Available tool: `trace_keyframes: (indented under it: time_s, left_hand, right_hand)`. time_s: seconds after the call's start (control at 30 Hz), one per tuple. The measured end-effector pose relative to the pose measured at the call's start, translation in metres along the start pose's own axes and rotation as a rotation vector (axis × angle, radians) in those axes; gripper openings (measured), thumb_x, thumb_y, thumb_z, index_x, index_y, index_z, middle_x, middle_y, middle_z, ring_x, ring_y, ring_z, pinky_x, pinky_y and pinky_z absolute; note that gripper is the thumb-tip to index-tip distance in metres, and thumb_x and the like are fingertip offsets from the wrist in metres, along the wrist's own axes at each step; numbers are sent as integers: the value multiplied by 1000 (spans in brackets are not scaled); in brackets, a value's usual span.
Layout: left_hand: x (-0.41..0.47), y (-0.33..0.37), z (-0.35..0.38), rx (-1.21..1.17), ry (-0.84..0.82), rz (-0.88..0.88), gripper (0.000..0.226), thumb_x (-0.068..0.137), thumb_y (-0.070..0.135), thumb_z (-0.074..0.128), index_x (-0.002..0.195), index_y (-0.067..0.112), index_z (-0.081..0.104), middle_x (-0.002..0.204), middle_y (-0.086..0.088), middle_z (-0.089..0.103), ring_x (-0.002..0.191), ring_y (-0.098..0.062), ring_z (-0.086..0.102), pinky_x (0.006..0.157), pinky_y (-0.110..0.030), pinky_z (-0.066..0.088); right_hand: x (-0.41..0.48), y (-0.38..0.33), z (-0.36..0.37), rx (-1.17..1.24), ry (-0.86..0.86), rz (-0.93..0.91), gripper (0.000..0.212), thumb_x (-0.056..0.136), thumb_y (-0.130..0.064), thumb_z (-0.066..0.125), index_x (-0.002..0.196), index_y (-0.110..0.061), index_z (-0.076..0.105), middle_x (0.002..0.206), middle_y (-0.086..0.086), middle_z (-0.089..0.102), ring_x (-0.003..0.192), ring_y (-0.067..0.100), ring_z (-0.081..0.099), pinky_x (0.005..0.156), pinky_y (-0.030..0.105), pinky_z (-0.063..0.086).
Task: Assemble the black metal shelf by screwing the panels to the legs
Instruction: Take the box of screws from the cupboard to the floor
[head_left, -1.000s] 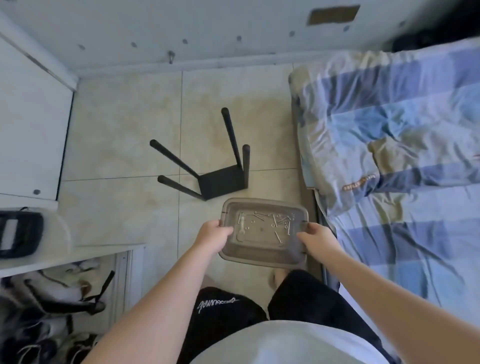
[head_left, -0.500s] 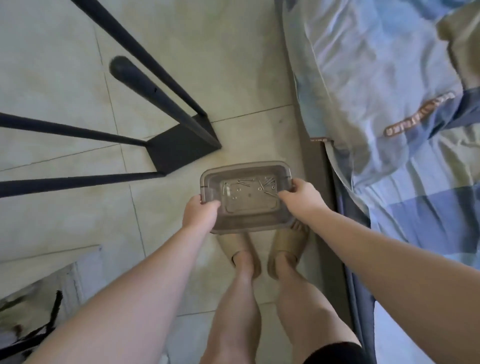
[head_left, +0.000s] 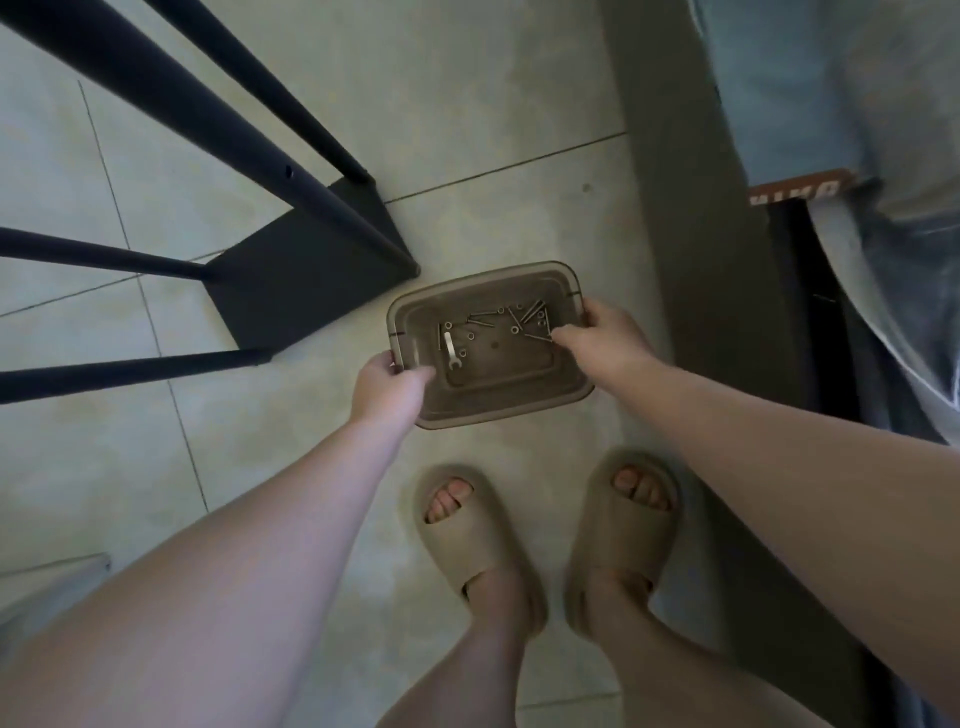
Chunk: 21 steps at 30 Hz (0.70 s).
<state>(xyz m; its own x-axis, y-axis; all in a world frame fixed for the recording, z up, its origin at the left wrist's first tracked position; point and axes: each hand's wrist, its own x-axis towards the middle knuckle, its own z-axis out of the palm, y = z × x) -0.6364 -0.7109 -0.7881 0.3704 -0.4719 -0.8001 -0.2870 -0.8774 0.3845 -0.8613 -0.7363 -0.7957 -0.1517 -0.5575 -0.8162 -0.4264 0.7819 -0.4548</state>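
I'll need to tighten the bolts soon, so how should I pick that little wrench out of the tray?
Probably pinch the wrench by its straight shank, from straight above: it lies flat on the tray bottom, walled in all round, open end toward you. The left hand is nearer.

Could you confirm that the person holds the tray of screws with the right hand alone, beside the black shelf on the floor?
Not quite: the head view shows both hands holding the tray of screws, the left hand on its left edge, the right hand on its right, beside the black shelf on the floor.
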Motion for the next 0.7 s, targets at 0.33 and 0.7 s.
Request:
trace_keyframes:
  time_s: [0.33,0.7]
  left_hand:
    - [-87,17,-27,208,-89,48,68,92,38,65,152,24,36,153,0,44,122,-18,49,96,-28,33]
    - [-363,98,-149,733,72,466,71,98,61,39,157,26,19,167,-4,12,153,-27,3,123,-49,10]
  right_hand:
    - [-101,-20,-40,-155,-53,-70,58,100,-27,56,155,-24,37,152,5,47,138,27,45,96,26,34]
    - [-369,-147,-152,-658,-79,-452,70,104,-48,42,163,-24,13,169,-1,16,155,22,7,124,44,15]
